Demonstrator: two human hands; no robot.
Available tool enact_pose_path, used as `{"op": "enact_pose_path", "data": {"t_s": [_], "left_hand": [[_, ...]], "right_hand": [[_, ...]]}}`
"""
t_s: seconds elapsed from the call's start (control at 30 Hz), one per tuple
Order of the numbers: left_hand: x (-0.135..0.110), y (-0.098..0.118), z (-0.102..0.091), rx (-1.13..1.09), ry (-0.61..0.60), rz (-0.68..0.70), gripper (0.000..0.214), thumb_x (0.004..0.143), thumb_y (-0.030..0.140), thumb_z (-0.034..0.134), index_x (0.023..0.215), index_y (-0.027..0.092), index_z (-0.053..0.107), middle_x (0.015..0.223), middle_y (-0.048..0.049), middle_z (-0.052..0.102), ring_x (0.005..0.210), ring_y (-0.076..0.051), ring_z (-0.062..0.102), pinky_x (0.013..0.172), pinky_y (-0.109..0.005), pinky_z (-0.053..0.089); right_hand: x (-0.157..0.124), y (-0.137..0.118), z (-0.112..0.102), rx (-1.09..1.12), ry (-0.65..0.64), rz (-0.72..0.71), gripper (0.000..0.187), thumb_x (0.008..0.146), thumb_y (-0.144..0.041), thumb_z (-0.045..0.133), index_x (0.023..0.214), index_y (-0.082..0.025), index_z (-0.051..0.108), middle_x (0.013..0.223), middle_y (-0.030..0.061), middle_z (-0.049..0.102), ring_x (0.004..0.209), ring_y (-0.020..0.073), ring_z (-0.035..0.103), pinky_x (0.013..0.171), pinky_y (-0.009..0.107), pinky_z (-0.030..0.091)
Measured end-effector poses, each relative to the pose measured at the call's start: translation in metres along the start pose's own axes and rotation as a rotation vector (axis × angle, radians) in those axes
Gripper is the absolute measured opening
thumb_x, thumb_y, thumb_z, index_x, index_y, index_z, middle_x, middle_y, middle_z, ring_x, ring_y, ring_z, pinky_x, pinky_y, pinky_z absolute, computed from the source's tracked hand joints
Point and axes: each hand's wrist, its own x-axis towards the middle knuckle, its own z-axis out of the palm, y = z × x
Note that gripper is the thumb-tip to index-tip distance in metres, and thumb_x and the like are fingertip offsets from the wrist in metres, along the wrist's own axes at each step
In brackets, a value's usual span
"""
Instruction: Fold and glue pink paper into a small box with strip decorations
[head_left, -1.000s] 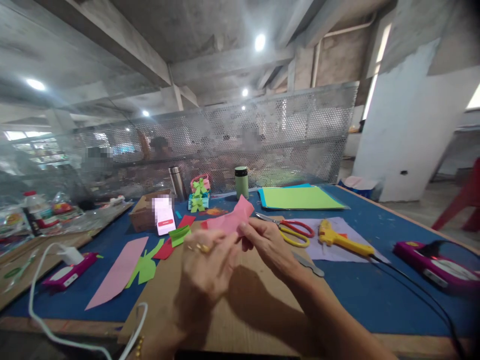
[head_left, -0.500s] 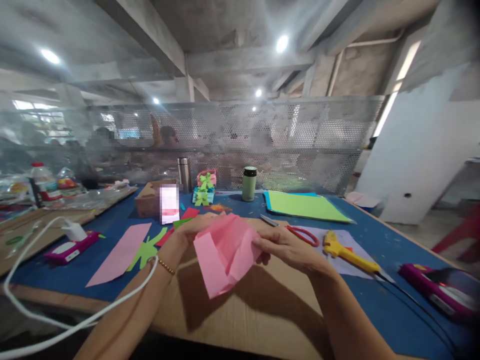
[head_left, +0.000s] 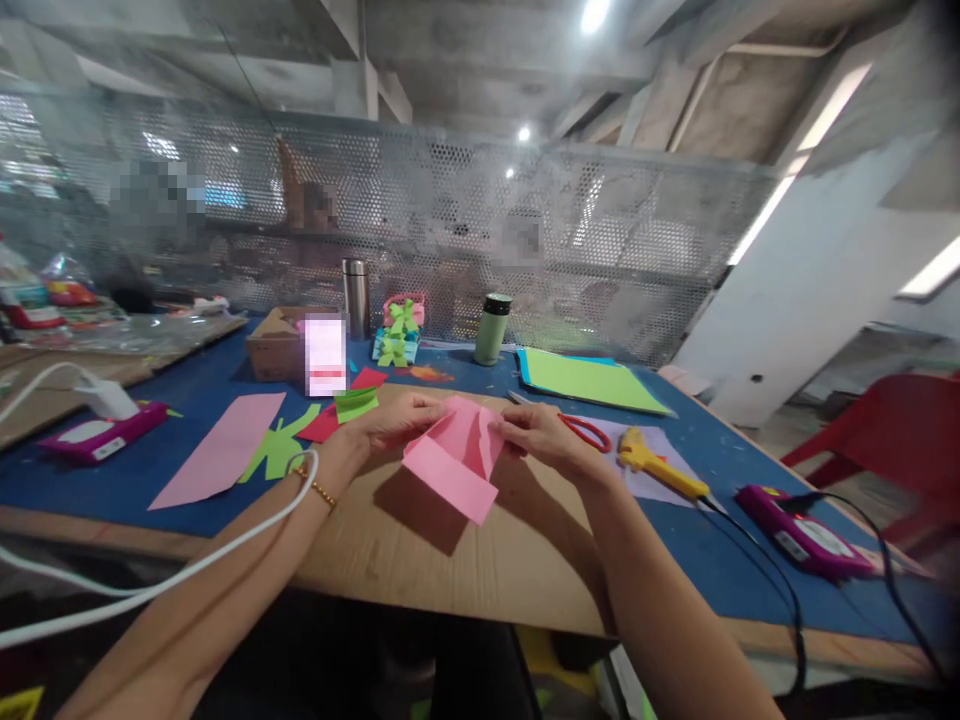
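Note:
A creased, folded piece of pink paper (head_left: 454, 470) is held up above a brown cardboard sheet (head_left: 450, 575), its shadow falling below it. My left hand (head_left: 401, 422) grips its far left edge, the fingertips partly behind the paper. On the right side, my right hand (head_left: 536, 435) pinches it between thumb and fingers. Just beyond my right hand lie red-handled scissors (head_left: 585, 432). To the left of my left hand are a green paper cutout (head_left: 281, 445), a folded green paper piece (head_left: 356, 403) and red paper (head_left: 319, 426).
A yellow glue gun (head_left: 664, 465) rests on pale paper at right, its cord running to a purple power strip (head_left: 802, 535). Green sheets (head_left: 592, 382), a green bottle (head_left: 492, 330), a steel flask (head_left: 356, 298) and a cardboard box (head_left: 274, 348) stand behind. A white cable (head_left: 187, 572) crosses my left forearm.
The pink paper has turned and tilted, so a flat front panel now faces me. Both hands keep hold of it. The head view has tipped downward.

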Motion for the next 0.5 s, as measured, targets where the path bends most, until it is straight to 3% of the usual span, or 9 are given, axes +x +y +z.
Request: {"op": "enact_pose_path", "data": {"t_s": [0.13, 0.27, 0.37, 0.43, 0.5], "left_hand": [[0.004, 0.001, 0.0, 0.002, 0.01, 0.032, 0.05, 0.079, 0.054, 0.074, 0.101, 0.009, 0.071, 0.095, -0.0146, 0.072, 0.08, -0.019, 0.064, 0.071, -0.031, 0.051], [0.001, 0.01, 0.004, 0.303, 0.275, 0.235, 0.053, 0.088, 0.059, 0.06, 0.116, 0.014, 0.066, 0.119, -0.0149, 0.068, 0.102, -0.024, 0.063, 0.084, -0.035, 0.049], [-0.006, 0.019, 0.008, 0.596, 0.409, 0.409, 0.042, 0.091, 0.052, 0.058, 0.111, 0.017, 0.068, 0.123, -0.0124, 0.066, 0.105, -0.023, 0.06, 0.088, -0.034, 0.047], [-0.013, 0.025, 0.013, 0.741, 0.36, 0.44, 0.037, 0.088, 0.05, 0.062, 0.101, 0.016, 0.07, 0.107, -0.0099, 0.069, 0.089, -0.02, 0.061, 0.08, -0.033, 0.047], [-0.021, 0.03, 0.021, 0.879, 0.221, 0.464, 0.033, 0.085, 0.048, 0.067, 0.096, 0.017, 0.071, 0.094, -0.0063, 0.068, 0.078, -0.017, 0.058, 0.074, -0.032, 0.047]], "right_hand": [[0.004, 0.001, 0.002, -0.006, 0.086, -0.017, 0.048, 0.085, -0.059, 0.056, 0.061, -0.018, 0.052, 0.057, -0.0031, 0.048, 0.052, 0.009, 0.044, 0.049, 0.022, 0.031], [0.007, 0.011, -0.001, -0.063, 0.076, -0.018, 0.043, 0.088, -0.053, 0.055, 0.062, -0.018, 0.052, 0.056, -0.003, 0.049, 0.05, 0.0085, 0.042, 0.048, 0.023, 0.028], [0.008, 0.019, -0.004, -0.094, 0.068, 0.012, 0.041, 0.088, -0.048, 0.055, 0.061, -0.018, 0.05, 0.053, -0.0037, 0.047, 0.048, 0.0078, 0.041, 0.047, 0.022, 0.026], [0.008, 0.022, -0.005, -0.087, 0.083, 0.055, 0.04, 0.088, -0.047, 0.055, 0.061, -0.019, 0.049, 0.05, -0.0045, 0.046, 0.045, 0.0079, 0.041, 0.046, 0.022, 0.026], [0.008, 0.023, -0.005, -0.095, 0.095, 0.1, 0.039, 0.088, -0.046, 0.056, 0.06, -0.019, 0.048, 0.047, -0.005, 0.047, 0.043, 0.0081, 0.042, 0.044, 0.022, 0.027]]}}
